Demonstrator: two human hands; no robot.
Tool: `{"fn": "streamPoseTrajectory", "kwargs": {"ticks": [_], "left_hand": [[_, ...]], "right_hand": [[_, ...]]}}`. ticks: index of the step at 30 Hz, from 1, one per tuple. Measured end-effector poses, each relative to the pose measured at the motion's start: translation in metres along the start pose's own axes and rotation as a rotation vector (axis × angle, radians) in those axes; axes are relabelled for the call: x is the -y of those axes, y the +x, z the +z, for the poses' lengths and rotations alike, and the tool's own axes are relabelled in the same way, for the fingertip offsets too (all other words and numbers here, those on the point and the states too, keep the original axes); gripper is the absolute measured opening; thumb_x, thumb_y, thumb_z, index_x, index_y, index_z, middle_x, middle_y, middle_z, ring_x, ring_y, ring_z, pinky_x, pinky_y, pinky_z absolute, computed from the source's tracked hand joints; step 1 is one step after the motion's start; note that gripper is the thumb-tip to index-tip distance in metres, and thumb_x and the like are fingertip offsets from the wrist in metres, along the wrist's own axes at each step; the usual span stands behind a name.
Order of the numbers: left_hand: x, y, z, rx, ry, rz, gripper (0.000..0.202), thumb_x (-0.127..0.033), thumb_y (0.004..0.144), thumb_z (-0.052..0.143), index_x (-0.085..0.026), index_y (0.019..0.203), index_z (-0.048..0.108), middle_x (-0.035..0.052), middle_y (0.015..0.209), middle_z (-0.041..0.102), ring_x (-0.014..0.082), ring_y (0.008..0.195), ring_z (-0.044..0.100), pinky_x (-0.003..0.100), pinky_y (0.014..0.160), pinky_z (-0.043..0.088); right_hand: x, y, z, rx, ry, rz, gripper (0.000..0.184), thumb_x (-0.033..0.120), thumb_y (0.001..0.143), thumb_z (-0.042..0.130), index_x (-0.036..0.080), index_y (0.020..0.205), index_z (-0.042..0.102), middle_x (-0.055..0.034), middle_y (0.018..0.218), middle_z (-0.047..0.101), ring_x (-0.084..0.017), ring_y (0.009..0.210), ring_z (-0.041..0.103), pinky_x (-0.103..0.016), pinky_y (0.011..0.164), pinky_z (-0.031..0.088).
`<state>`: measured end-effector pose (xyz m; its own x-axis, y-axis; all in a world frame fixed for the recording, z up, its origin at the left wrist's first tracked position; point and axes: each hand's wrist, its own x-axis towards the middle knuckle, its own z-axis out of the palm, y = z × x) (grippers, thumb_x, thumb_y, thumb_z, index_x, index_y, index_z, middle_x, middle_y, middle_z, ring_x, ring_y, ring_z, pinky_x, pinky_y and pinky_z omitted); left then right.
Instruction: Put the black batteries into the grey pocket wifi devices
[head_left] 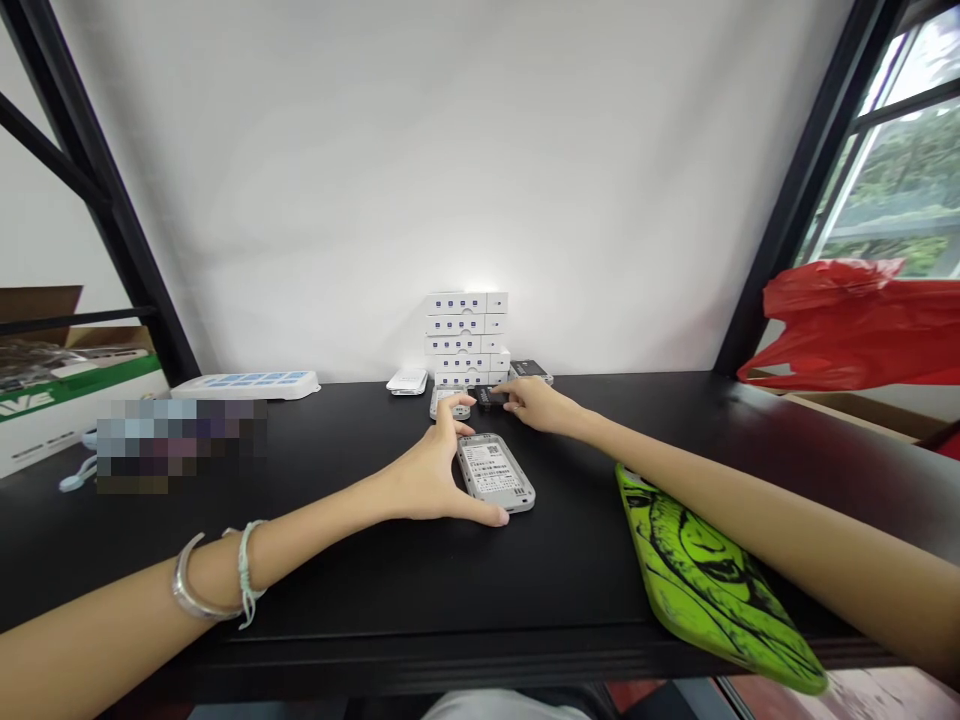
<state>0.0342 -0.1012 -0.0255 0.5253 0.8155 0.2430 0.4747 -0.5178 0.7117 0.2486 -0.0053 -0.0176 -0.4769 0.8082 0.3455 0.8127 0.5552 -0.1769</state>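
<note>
My left hand (435, 475) grips a grey open-backed device (495, 472) lying flat on the black table (375, 560), thumb along its near edge and fingers over its far edge. My right hand (536, 402) reaches farther back and pinches a small black block (487, 397), perhaps a battery, just in front of a stack of small white boxes (466, 338). A second grey device (448, 403) lies beside that block, behind my left fingers.
A white cover (408, 381) and a dark device (531, 370) flank the box stack. A white-and-blue tray (247, 384) lies at the back left, a cardboard box (52, 400) farther left. A green patterned case (712, 585) lies under my right forearm. A red plastic bag (862, 325) hangs at right.
</note>
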Motion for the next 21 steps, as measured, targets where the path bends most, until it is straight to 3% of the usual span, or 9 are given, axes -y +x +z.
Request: {"fn": "streamPoseTrajectory", "kwargs": {"ticks": [4,6,9,13,17,21], "left_hand": [[0.008,0.018,-0.021,-0.068,0.066,0.096,0.101,-0.047,0.056,0.079,-0.027,0.129,0.012,0.0120,0.119,0.045,0.0301,0.116,0.045,0.053,0.099,0.035],[0.020,0.035,-0.036,-0.153,0.097,0.104,0.101,-0.046,0.058,0.078,-0.028,0.130,0.008,0.0121,0.121,0.044,0.0287,0.119,0.043,0.051,0.099,0.035],[0.044,0.061,-0.054,-0.146,0.078,0.086,0.101,-0.044,0.058,0.078,-0.027,0.129,0.009,0.0128,0.122,0.043,0.0270,0.118,0.045,0.050,0.099,0.037],[0.070,0.078,-0.063,-0.080,0.002,0.102,0.101,-0.042,0.059,0.078,-0.025,0.129,0.008,0.0142,0.123,0.043,0.0271,0.122,0.044,0.049,0.102,0.035],[0.081,0.078,-0.063,-0.055,-0.057,0.064,0.097,-0.045,0.064,0.075,-0.026,0.130,0.007,0.0153,0.131,0.035,0.0288,0.130,0.037,0.049,0.107,0.030],[0.079,0.074,-0.061,-0.079,-0.006,0.047,0.095,-0.048,0.065,0.073,-0.026,0.131,0.008,0.0165,0.134,0.031,0.0302,0.131,0.034,0.050,0.107,0.028]], "right_hand": [[-0.005,0.001,-0.023,-0.130,0.118,0.068,0.036,0.012,0.075,0.051,0.014,0.111,0.060,-0.0043,0.076,0.065,-0.016,0.067,0.058,-0.026,0.064,0.045],[-0.012,0.000,-0.037,-0.217,0.140,0.106,0.036,0.010,0.072,0.051,0.015,0.107,0.060,-0.0041,0.079,0.065,-0.016,0.069,0.059,-0.025,0.064,0.045],[-0.027,-0.004,-0.050,-0.265,0.133,0.144,0.034,0.010,0.070,0.051,0.015,0.103,0.060,-0.0051,0.083,0.065,-0.016,0.071,0.059,-0.026,0.064,0.045],[-0.048,-0.008,-0.050,-0.173,0.141,0.161,0.034,0.026,0.076,0.056,0.014,0.108,0.058,-0.0093,0.093,0.065,-0.020,0.082,0.061,-0.031,0.074,0.048],[-0.060,-0.001,-0.048,-0.029,0.108,0.120,0.071,0.051,0.069,0.064,0.015,0.128,0.045,-0.0165,0.127,0.050,-0.029,0.116,0.048,-0.041,0.095,0.041],[-0.067,0.015,-0.048,0.190,0.160,0.135,0.106,0.058,0.061,0.069,0.017,0.145,0.018,-0.0131,0.149,0.023,-0.033,0.133,0.027,-0.043,0.108,0.027]]}}
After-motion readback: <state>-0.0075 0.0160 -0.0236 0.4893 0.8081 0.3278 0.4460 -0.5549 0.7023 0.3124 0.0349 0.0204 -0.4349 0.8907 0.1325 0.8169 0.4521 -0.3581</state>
